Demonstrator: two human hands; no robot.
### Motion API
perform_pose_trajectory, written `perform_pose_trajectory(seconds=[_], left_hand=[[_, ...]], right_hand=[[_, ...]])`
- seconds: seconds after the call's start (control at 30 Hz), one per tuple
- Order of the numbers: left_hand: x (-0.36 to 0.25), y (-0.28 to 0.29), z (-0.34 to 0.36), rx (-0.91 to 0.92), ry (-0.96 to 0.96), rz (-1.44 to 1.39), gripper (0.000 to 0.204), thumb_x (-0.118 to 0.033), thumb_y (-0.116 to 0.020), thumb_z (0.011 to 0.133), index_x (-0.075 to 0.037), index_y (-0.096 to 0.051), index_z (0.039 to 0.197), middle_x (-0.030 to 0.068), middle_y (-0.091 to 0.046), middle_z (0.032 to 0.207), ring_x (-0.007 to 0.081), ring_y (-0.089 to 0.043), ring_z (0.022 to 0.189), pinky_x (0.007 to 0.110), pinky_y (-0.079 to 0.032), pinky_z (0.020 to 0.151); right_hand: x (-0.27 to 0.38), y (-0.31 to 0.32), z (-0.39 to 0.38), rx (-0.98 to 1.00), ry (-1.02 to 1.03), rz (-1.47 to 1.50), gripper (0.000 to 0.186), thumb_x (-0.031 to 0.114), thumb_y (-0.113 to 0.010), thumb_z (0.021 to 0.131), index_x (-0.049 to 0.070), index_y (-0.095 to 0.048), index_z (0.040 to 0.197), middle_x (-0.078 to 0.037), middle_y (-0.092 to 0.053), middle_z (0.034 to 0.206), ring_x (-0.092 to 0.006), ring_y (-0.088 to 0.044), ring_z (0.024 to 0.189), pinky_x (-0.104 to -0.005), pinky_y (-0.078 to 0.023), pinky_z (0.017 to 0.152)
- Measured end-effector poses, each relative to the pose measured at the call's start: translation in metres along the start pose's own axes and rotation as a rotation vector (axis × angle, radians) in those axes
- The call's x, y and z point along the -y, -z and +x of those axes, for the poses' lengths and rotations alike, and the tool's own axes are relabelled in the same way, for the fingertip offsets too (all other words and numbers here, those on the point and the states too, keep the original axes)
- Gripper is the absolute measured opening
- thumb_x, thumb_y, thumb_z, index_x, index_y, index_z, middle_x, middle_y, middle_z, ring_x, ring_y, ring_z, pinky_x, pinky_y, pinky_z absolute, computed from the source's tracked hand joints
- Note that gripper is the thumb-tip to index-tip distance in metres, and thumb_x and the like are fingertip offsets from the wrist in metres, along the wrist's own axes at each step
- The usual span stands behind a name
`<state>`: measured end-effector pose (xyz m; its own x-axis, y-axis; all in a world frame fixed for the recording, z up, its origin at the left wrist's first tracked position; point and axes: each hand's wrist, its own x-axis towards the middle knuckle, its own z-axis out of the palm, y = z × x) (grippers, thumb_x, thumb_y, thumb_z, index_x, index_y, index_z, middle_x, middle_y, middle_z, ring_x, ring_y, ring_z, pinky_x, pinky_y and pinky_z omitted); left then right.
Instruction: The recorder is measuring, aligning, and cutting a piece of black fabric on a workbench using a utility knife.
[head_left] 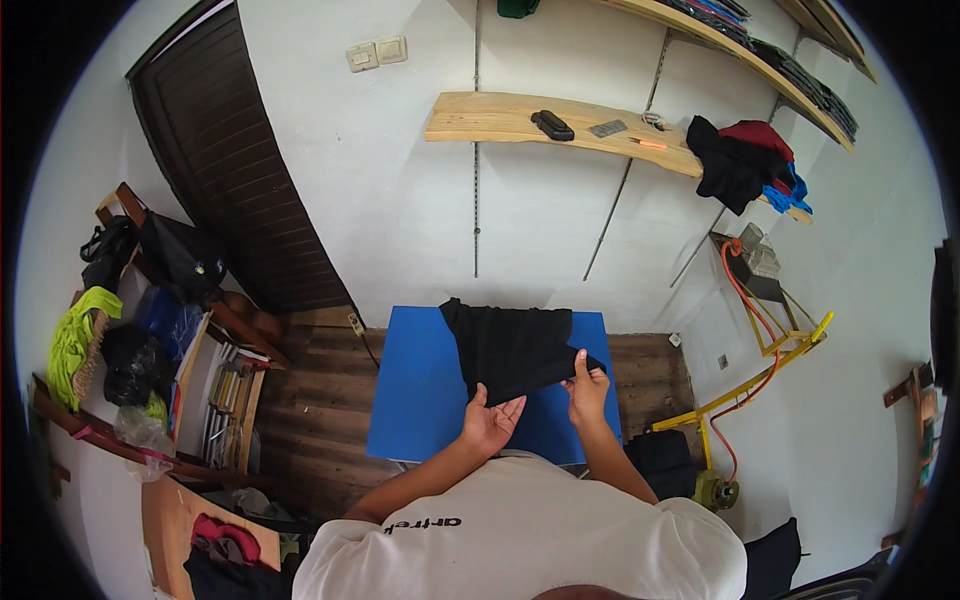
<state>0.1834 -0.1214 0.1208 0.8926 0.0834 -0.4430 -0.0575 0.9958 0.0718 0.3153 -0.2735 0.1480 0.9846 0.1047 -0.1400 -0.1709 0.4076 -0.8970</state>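
A black piece of fabric (510,345), perhaps a garment, lies on the blue table (405,370), its near edge lifted toward me. My left hand (490,425) holds that edge at the lower left, palm up, thumb over the cloth and fingers underneath. My right hand (585,395) grips the cloth's right corner between thumb and fingers. What lies under the fabric is hidden.
A wooden shelf (480,115) holds small items and dark, red and blue clothes (735,160). A dark door (220,160) and cluttered rack (160,340) are left. Right stands a yellow metal frame (690,420) with an orange hose. A wooden surface (165,520) is lower left.
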Motion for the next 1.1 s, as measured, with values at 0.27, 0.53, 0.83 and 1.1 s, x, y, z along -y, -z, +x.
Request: perform_pose_trajectory(seconds=[0.27, 0.53, 0.83, 1.1], left_hand=[[-0.005, -0.001, -0.009, -0.023, -0.002, -0.01, 0.056, -0.052, -0.044, 0.108, -0.005, -0.056, 0.137, 0.0159, -0.065, 0.135, 0.0305, -0.063, 0.127, 0.044, -0.047, 0.115], [-0.012, 0.006, -0.013, -0.055, -0.008, 0.001, 0.055, -0.051, -0.043, 0.109, -0.005, -0.057, 0.137, 0.0152, -0.066, 0.134, 0.0302, -0.063, 0.127, 0.043, -0.046, 0.116], [-0.007, 0.004, -0.014, -0.079, -0.006, 0.005, 0.055, -0.051, -0.044, 0.109, -0.005, -0.058, 0.135, 0.0148, -0.067, 0.133, 0.0297, -0.064, 0.126, 0.043, -0.047, 0.115], [0.018, 0.004, -0.009, -0.085, -0.039, 0.012, 0.055, -0.053, -0.046, 0.108, -0.006, -0.059, 0.134, 0.0139, -0.068, 0.131, 0.0285, -0.065, 0.124, 0.042, -0.048, 0.114]], right_hand=[[0.0, 0.002, 0.0, -0.129, -0.005, -0.057, 0.047, 0.043, -0.072, 0.099, 0.007, -0.062, 0.07, -0.003, -0.064, 0.064, -0.0109, -0.056, 0.053, -0.0274, -0.048, 0.051], [-0.003, 0.009, 0.002, -0.121, 0.011, -0.07, 0.043, 0.046, -0.073, 0.097, 0.011, -0.061, 0.077, -0.001, -0.064, 0.07, -0.0111, -0.059, 0.059, -0.0276, -0.05, 0.055], [0.001, 0.022, 0.008, -0.184, 0.051, 0.062, 0.035, 0.041, -0.073, 0.098, 0.009, -0.066, 0.085, -0.001, -0.069, 0.075, -0.0093, -0.062, 0.061, -0.0265, -0.049, 0.056], [0.008, 0.051, 0.027, -0.178, 0.092, 0.123, 0.034, 0.037, -0.071, 0.101, 0.008, -0.068, 0.084, -0.002, -0.068, 0.073, -0.0098, -0.061, 0.058, -0.0268, -0.049, 0.053]])
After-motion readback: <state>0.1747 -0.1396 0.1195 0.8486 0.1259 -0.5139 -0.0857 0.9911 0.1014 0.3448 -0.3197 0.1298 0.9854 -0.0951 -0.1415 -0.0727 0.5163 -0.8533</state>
